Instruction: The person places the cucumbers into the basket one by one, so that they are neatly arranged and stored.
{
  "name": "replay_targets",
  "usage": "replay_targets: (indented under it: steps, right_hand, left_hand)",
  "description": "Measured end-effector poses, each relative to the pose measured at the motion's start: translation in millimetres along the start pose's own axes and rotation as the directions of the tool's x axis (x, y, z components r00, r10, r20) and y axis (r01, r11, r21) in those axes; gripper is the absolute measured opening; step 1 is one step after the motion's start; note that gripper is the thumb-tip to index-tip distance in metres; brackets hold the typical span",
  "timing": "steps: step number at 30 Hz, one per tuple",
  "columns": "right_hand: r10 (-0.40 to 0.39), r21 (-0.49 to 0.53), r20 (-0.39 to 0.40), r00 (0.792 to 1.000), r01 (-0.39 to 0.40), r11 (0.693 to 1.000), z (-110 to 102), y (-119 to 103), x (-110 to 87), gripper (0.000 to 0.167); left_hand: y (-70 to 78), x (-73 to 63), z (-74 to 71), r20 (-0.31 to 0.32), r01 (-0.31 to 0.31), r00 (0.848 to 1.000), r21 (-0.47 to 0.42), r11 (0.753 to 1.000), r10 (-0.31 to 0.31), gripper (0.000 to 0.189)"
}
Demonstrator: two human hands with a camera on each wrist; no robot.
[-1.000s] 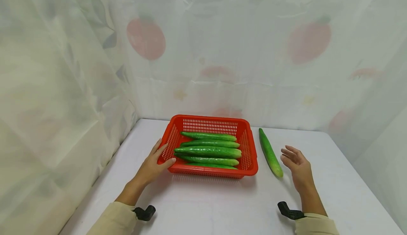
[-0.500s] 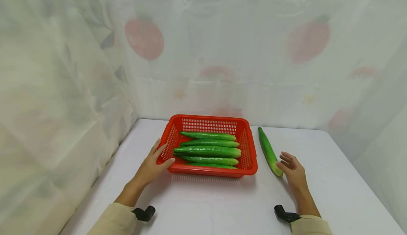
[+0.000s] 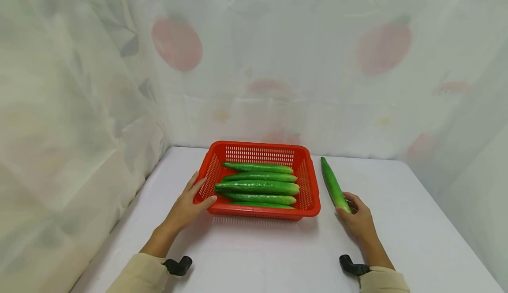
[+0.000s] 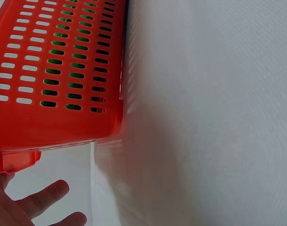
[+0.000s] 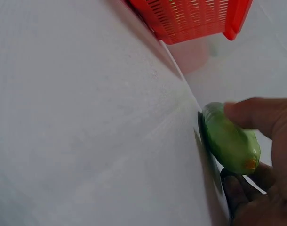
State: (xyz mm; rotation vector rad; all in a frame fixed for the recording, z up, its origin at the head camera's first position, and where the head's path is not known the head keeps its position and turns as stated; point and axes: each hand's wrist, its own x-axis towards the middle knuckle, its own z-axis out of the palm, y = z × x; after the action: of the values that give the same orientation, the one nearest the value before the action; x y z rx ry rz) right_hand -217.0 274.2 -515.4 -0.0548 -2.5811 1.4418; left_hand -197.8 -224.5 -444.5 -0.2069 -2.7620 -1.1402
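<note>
A red plastic basket (image 3: 263, 212) with slotted walls holds several green cucumbers (image 3: 258, 187) lying crosswise. At its left front corner rests my left hand (image 3: 186, 207), thumb along the rim and fingers spread along the left wall. The left wrist view shows those fingers (image 4: 44, 197) straight, outside the basket. To the right of the basket a single cucumber (image 3: 331, 183) lies on the table, its pale end toward me. My right hand (image 3: 359, 220) grips that end; in the right wrist view the thumb (image 5: 256, 113) lies on one side of the cucumber (image 5: 230, 141), the fingers on the other.
A white cloth covers the table (image 3: 258, 253). Behind it hangs a pale curtain (image 3: 262, 64) with fruit prints, and another curtain (image 3: 71, 130) borders the left edge. Each wrist carries a small black camera mount (image 3: 353, 266).
My right hand has moved left onto the pale end of the lone cucumber, and its fingers have closed around it. The left hand stays at the basket's corner.
</note>
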Motion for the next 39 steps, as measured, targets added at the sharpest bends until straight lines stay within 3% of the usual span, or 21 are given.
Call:
replay_targets:
  steps: [5,8,12,15,18,23,26,33,39]
  right_hand:
    - [0.035,-0.098,-0.050,0.998,-0.040,0.994,2.7,-4.1,-2.0,0.053]
    - [0.072,-0.098,-0.110,0.991,-0.083,0.992,2.8,-4.9,-4.2,0.049]
    - [0.156,0.026,-0.204,0.966,-0.154,0.988,0.5,-4.1,-6.3,0.044]
    - [0.238,0.171,-0.245,0.940,-0.200,0.965,-2.0,-3.6,-6.5,0.045]
    - [0.313,0.323,-0.254,0.915,-0.225,0.919,-3.7,-3.7,-5.7,0.047]
    - [0.408,0.538,-0.255,0.877,-0.222,0.814,-5.7,-6.8,-3.9,0.048]
    - [0.438,0.588,-0.261,0.860,-0.218,0.779,-8.0,-9.5,-3.0,0.050]
    - [0.453,0.715,-0.260,0.853,-0.145,0.684,-16.5,-19.1,0.4,0.048]
    - [0.452,0.773,-0.270,0.850,-0.088,0.628,-26.7,-31.1,1.0,0.043]
  left_hand:
    - [-0.9,0.5,0.3,-0.006,-0.002,1.000,-0.013,1.000,0.002,0.081]
    - [-1.4,0.7,0.9,-0.008,-0.008,1.000,-0.015,1.000,0.008,0.082]
    - [-2.2,0.8,1.4,-0.008,-0.014,1.000,-0.011,1.000,0.014,0.082]
    - [-3.2,0.8,1.9,-0.007,-0.010,1.000,-0.011,1.000,0.009,0.082]
    - [-3.2,0.4,2.0,-0.004,-0.004,1.000,-0.012,1.000,0.004,0.082]
    - [-2.0,0.2,1.3,-0.001,0.001,1.000,-0.012,1.000,-0.001,0.082]
    - [-1.7,0.0,1.0,0.001,0.001,1.000,-0.011,1.000,-0.001,0.081]
    - [-1.4,-1.1,1.2,-0.014,-0.015,1.000,-0.007,1.000,0.015,0.080]
    - [-1.9,-0.5,1.0,-0.007,-0.014,1.000,-0.001,1.000,0.014,0.081]
